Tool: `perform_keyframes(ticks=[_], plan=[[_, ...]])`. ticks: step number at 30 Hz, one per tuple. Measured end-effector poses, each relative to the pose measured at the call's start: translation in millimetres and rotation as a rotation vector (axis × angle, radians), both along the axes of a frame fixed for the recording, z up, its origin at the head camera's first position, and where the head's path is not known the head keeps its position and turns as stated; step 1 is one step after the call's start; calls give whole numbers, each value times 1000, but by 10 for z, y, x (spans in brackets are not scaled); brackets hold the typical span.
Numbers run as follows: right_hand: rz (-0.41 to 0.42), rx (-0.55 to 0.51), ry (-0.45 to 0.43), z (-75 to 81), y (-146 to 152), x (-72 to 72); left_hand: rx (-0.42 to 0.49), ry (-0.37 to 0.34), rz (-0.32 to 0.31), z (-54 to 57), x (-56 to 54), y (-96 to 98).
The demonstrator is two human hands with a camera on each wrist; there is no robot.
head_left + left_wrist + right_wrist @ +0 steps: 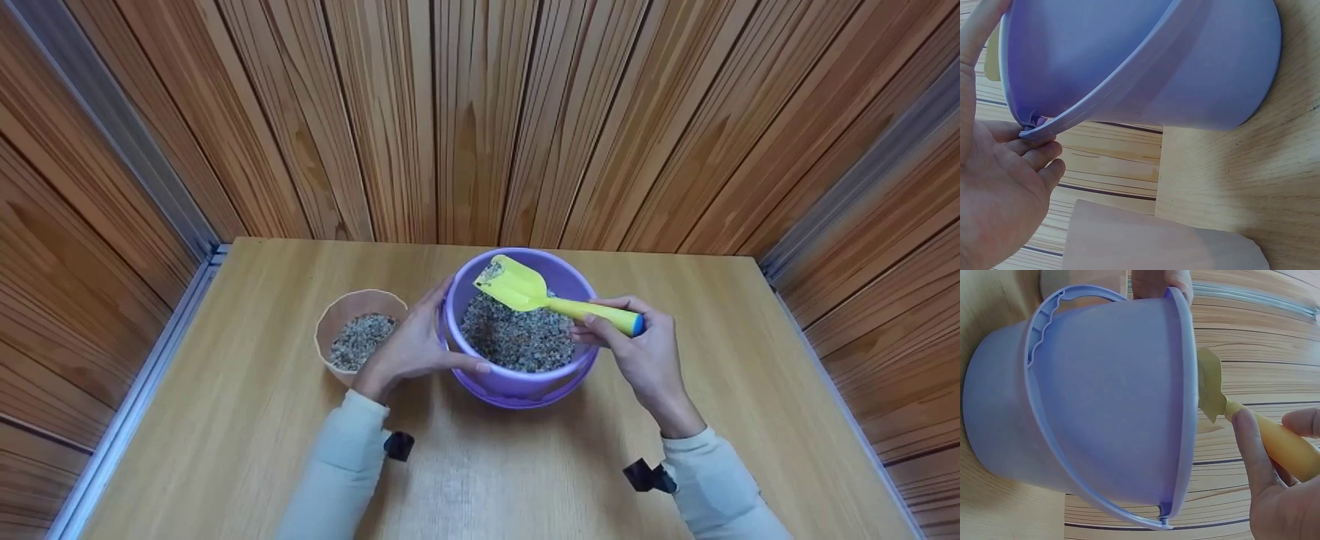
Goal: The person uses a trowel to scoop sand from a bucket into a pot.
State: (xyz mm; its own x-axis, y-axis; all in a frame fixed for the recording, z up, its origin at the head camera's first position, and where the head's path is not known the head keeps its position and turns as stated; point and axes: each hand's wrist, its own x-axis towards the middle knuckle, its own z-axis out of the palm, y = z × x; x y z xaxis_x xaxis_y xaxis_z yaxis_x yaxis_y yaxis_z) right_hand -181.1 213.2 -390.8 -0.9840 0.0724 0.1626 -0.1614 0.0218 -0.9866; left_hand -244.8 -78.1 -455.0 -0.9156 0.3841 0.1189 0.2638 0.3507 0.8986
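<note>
A purple bucket (pixel 517 384) stands upright on the table, with coarse grey-brown gravel (pixel 517 337) inside and its handle folded down at the front. My left hand (pixel 416 345) holds the bucket's left side at the rim. In the left wrist view its fingers (pixel 1044 160) bend against the rim's outer edge. My right hand (pixel 649 356) grips a yellow toy shovel (pixel 517 283) by its blue-tipped handle. The shovel's scoop hangs over the bucket's mouth, pointing left, with a little gravel stuck near its tip. In the right wrist view the thumb (pixel 1249 433) lies along the handle.
A pale peach cup (pixel 328 319) with gravel in it stands left of the bucket, close to my left wrist. Wood-patterned panels (pixel 480 135) rise behind the table (pixel 487 480) and on both sides. Metal rails run along the side edges.
</note>
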Motion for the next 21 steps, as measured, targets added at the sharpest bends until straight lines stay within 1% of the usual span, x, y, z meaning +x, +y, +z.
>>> perform_keyframes(ticks=[5, 8, 11, 17, 19, 21], plan=[[9, -39, 34, 47, 11, 38, 21, 24, -14, -1, -1, 1], [11, -40, 50, 74, 17, 62, 17, 31, -11, 2, 3, -4], [11, -22, 54, 105, 17, 89, 5, 9, 6, 10, 18, -19], [9, 1, 48, 141, 13, 127, -11, -74, 55, 55, 85, -118], [7, 5, 46, 142, 10, 133, -25, -67, 64, 72, 108, -180], [3, 10, 44, 144, 4, 136, -38, -40, 69, 88, 127, -261]])
